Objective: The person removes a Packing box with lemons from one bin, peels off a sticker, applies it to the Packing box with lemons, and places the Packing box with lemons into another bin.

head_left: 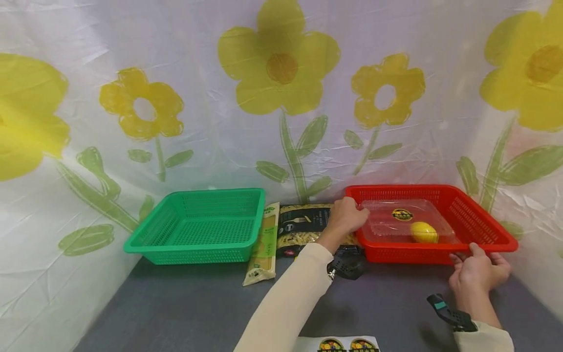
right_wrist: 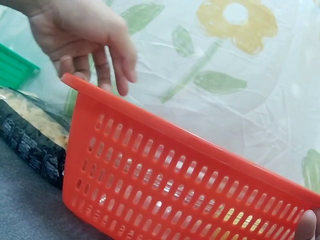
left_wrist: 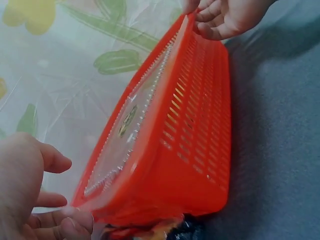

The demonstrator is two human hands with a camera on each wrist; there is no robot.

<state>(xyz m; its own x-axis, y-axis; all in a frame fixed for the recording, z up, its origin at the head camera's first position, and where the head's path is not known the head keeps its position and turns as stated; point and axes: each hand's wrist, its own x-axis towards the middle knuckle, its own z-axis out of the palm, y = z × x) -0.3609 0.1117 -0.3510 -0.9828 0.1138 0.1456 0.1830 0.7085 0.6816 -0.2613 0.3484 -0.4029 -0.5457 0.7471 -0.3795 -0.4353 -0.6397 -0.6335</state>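
A red plastic basket (head_left: 481, 215) stands at the right. Inside it sit a clear lidded container (head_left: 380, 220) with a round label and a yellow lemon (head_left: 424, 232). At the basket's left rim is my left hand (head_left: 345, 217), fingers loosely bent; in the left wrist view its thumb stands apart and fingertips touch the rim's corner. My right hand (head_left: 477, 274) pinches the front rim near the right corner, thumb on top and fingers underneath. The left wrist view shows this right hand (left_wrist: 232, 15) gripping the rim.
A green basket (head_left: 202, 252) stands at the left. Between the baskets lie a long yellow-green packet (head_left: 264, 244) and a black bag of pasta (head_left: 303, 222). A sheet of round labels (head_left: 347, 343) lies at the table's front. A flowered curtain (head_left: 198, 146) hangs behind.
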